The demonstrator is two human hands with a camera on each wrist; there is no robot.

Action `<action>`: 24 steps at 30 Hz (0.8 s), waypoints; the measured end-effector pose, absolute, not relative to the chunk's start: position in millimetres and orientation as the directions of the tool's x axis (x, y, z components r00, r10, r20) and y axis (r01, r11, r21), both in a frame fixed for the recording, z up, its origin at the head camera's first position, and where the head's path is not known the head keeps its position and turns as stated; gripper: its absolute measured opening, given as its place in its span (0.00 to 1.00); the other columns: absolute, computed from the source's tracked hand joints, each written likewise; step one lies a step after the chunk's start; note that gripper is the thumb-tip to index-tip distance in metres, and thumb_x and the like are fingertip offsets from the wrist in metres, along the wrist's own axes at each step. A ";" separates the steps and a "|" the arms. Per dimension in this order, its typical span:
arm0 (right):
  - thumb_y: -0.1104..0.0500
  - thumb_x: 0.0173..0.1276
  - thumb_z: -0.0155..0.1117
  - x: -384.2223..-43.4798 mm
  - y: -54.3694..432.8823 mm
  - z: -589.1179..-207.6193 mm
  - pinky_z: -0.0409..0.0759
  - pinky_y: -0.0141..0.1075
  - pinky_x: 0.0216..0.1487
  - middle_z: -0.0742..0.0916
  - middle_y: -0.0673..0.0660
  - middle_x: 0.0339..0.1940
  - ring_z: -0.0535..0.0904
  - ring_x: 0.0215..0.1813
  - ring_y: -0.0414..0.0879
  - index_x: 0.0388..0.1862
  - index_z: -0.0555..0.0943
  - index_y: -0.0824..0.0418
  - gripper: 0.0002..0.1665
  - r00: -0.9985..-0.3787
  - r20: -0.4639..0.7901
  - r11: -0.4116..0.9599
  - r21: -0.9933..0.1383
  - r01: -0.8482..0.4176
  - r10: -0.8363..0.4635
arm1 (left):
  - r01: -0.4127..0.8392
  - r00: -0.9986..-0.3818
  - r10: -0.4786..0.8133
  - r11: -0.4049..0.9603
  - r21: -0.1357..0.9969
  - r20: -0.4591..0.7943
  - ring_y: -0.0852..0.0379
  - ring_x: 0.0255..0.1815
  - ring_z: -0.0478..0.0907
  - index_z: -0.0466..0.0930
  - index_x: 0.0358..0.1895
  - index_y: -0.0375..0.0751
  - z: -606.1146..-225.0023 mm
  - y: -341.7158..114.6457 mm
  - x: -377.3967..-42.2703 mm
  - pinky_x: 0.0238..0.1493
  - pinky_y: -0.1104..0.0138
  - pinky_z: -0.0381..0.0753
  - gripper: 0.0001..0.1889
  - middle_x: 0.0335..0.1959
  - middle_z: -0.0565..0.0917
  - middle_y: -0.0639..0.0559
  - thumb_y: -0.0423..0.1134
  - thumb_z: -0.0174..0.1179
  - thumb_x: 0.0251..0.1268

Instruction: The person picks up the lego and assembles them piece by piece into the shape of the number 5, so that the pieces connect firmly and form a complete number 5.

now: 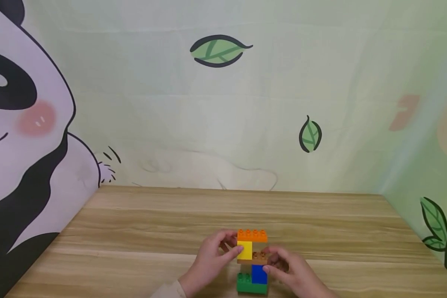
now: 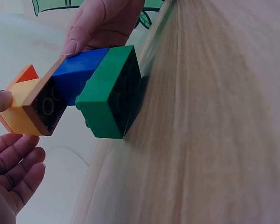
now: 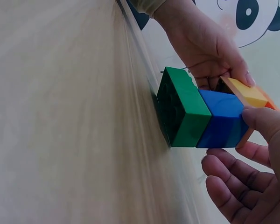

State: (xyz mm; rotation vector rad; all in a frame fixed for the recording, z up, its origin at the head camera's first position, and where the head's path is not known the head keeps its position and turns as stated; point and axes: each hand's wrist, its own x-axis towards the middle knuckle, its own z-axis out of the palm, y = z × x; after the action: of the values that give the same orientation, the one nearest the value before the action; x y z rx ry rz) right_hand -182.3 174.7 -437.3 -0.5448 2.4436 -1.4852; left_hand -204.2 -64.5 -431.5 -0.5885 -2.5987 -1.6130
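A stack of toy building bricks stands between both hands. At its bottom is a green brick (image 1: 251, 287); a blue brick (image 1: 259, 274) sits on its right half. Across the blue one lies a thin brown brick (image 1: 246, 261), which carries a yellow brick (image 1: 247, 250) on its left half. A thin orange brick (image 1: 252, 236) tops the stack. My left hand (image 1: 210, 254) pinches the yellow brick, thumb in front. My right hand (image 1: 294, 271) grips the blue brick by the brown one's edge. The green brick's hollow underside shows in both wrist views; whether it touches the table, I cannot tell.
The wood-grain table (image 1: 134, 231) spreads out around the stack. Behind it hangs a pale green backdrop (image 1: 152, 111) with leaf drawings and a large panda (image 1: 56, 165) on the left side.
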 end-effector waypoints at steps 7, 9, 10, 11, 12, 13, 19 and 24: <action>0.51 0.71 0.58 -182.1 173.3 -438.6 0.78 0.28 0.34 0.84 0.57 0.40 0.77 0.36 0.36 0.59 0.73 0.67 0.25 -0.895 0.000 0.393 -0.899 -0.196 -0.446 | 0.294 -0.938 0.292 0.381 0.877 0.187 0.62 0.37 0.75 0.78 0.50 0.39 -432.0 -64.6 -205.0 0.39 0.75 0.77 0.19 0.39 0.82 0.51 0.50 0.61 0.64; 0.51 0.71 0.58 -182.4 172.7 -438.7 0.78 0.28 0.34 0.84 0.57 0.40 0.77 0.35 0.36 0.58 0.74 0.67 0.25 -0.897 -0.003 0.396 -0.898 -0.191 -0.441 | 0.281 -0.941 0.287 0.375 0.883 0.178 0.62 0.38 0.75 0.78 0.50 0.38 -432.7 -64.5 -206.0 0.38 0.75 0.77 0.19 0.39 0.82 0.51 0.49 0.62 0.64; 0.51 0.71 0.58 -182.5 172.4 -438.8 0.78 0.28 0.34 0.84 0.57 0.40 0.77 0.35 0.36 0.58 0.74 0.67 0.25 -0.899 -0.005 0.398 -0.898 -0.189 -0.438 | 0.276 -0.943 0.285 0.372 0.886 0.173 0.61 0.38 0.75 0.78 0.50 0.37 -433.0 -64.6 -206.4 0.38 0.75 0.76 0.19 0.39 0.82 0.50 0.49 0.62 0.64; 0.50 0.71 0.58 -182.6 172.0 -438.7 0.77 0.28 0.33 0.84 0.57 0.40 0.77 0.35 0.36 0.58 0.74 0.67 0.25 -0.902 -0.008 0.401 -0.897 -0.185 -0.433 | 0.268 -0.945 0.282 0.370 0.889 0.168 0.61 0.38 0.75 0.78 0.50 0.37 -433.3 -64.5 -207.1 0.37 0.75 0.76 0.20 0.39 0.82 0.50 0.49 0.62 0.64; 0.50 0.71 0.58 -182.7 171.5 -438.5 0.77 0.28 0.33 0.84 0.57 0.40 0.77 0.35 0.36 0.58 0.74 0.67 0.25 -0.905 -0.010 0.405 -0.896 -0.181 -0.425 | 0.263 -0.946 0.279 0.370 0.891 0.163 0.61 0.38 0.75 0.78 0.50 0.37 -433.8 -64.4 -207.8 0.37 0.75 0.76 0.20 0.39 0.82 0.50 0.49 0.62 0.64; 0.50 0.71 0.58 -182.8 171.0 -438.3 0.76 0.28 0.33 0.85 0.57 0.39 0.76 0.35 0.36 0.58 0.74 0.66 0.25 -0.908 -0.013 0.406 -0.897 -0.175 -0.418 | 0.258 -0.948 0.276 0.369 0.893 0.160 0.61 0.38 0.75 0.78 0.50 0.36 -434.4 -64.4 -208.3 0.37 0.75 0.77 0.20 0.39 0.82 0.50 0.48 0.62 0.64; 0.48 0.70 0.59 -183.0 167.6 -438.4 0.75 0.29 0.31 0.85 0.55 0.39 0.76 0.34 0.38 0.58 0.75 0.65 0.26 -0.929 -0.041 0.417 -0.900 -0.126 -0.368 | 0.239 -0.953 0.265 0.369 0.898 0.145 0.61 0.38 0.74 0.77 0.53 0.35 -436.8 -64.2 -209.5 0.37 0.75 0.76 0.22 0.38 0.82 0.50 0.48 0.62 0.64; 0.49 0.70 0.59 -183.0 166.5 -440.4 0.75 0.30 0.29 0.85 0.55 0.37 0.76 0.32 0.39 0.59 0.74 0.67 0.27 -0.933 -0.048 0.399 -0.911 -0.105 -0.356 | 0.230 -0.955 0.265 0.362 0.903 0.137 0.61 0.37 0.74 0.76 0.53 0.35 -438.9 -64.5 -210.3 0.37 0.74 0.76 0.22 0.38 0.82 0.50 0.48 0.62 0.64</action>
State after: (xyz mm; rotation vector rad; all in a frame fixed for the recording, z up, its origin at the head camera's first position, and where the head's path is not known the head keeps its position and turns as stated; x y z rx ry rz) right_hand -183.0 166.5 -440.4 -0.4077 2.4218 -1.5502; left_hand -210.3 -64.5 -438.9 -0.4759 -2.6181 -1.7284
